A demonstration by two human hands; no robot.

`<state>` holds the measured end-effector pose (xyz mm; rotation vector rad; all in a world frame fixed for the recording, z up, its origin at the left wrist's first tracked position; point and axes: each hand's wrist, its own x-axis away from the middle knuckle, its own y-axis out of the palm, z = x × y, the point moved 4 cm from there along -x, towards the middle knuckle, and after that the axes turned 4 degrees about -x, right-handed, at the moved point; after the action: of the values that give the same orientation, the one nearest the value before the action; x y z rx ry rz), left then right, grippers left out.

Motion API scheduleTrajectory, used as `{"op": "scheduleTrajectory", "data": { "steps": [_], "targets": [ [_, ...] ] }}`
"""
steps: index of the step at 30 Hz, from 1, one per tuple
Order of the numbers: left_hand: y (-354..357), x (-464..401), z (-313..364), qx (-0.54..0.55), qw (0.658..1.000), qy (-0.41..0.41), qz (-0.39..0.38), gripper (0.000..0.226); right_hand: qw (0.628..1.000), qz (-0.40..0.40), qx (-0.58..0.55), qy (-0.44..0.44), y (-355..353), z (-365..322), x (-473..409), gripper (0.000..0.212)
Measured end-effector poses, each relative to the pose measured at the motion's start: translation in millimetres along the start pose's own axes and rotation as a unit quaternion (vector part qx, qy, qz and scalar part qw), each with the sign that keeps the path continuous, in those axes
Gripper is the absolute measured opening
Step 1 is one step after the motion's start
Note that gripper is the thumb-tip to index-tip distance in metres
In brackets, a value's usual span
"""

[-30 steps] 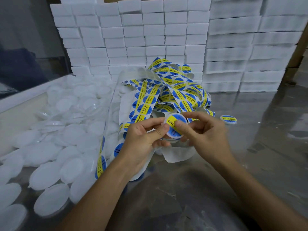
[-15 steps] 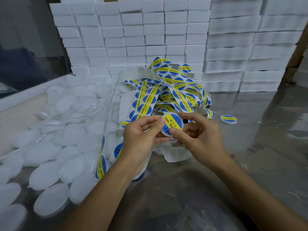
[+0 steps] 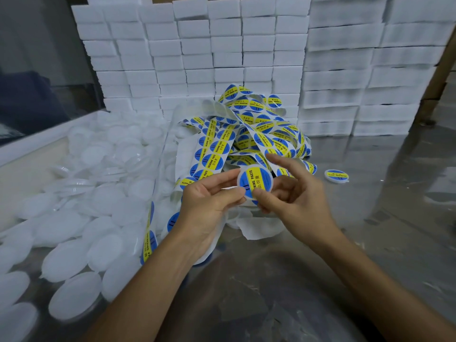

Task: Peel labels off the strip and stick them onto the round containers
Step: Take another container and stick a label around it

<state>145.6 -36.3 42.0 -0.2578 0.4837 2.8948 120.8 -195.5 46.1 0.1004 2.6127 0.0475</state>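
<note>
A small round white container (image 3: 256, 182) with a blue and yellow label on its face is held upright between both hands. My left hand (image 3: 209, 206) pinches its left edge with thumb and forefinger. My right hand (image 3: 293, 193) has its thumb against the container's lower edge, its other fingers spread above and behind it. Behind the hands lies a tangled label strip (image 3: 249, 134) of blue and yellow round labels on white backing. One labelled container (image 3: 336, 174) lies flat on the table to the right.
A large heap of unlabelled white round containers (image 3: 81, 213) fills the left side. Stacked white boxes (image 3: 222, 50) form a wall at the back. The shiny metal table (image 3: 382, 218) extends to the right and front. A glass panel (image 3: 37, 70) stands far left.
The labelled container has been turned face-up toward me and lifted slightly. My right fingers have opened out from over the label, leaving the thumb at its lower edge.
</note>
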Motion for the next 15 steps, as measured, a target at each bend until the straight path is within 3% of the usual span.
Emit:
{"op": "scheduleTrajectory", "data": {
  "steps": [5, 9, 11, 15],
  "targets": [
    [0.8, 1.4, 0.7, -0.032, 0.999, 0.002, 0.002, 0.032, 0.999, -0.007, -0.027, 0.018, 0.1, 0.4, 0.6, 0.025],
    [-0.1, 0.6, 1.1, -0.026, 1.000, 0.004, -0.003, 0.034, 1.000, -0.018, -0.009, 0.022, 0.9, 0.8, 0.7, 0.022],
    [-0.8, 0.6, 0.6, -0.011, 1.000, 0.002, -0.009, 0.034, 0.999, -0.008, 0.052, -0.005, -1.2, -1.2, 1.0, 0.027],
    [-2.0, 0.4, 1.3, -0.034, 0.999, 0.002, -0.001, 0.030, 0.982, -0.043, 0.169, -0.074, 0.3, -5.0, 4.0, 0.057]
  ]
}}
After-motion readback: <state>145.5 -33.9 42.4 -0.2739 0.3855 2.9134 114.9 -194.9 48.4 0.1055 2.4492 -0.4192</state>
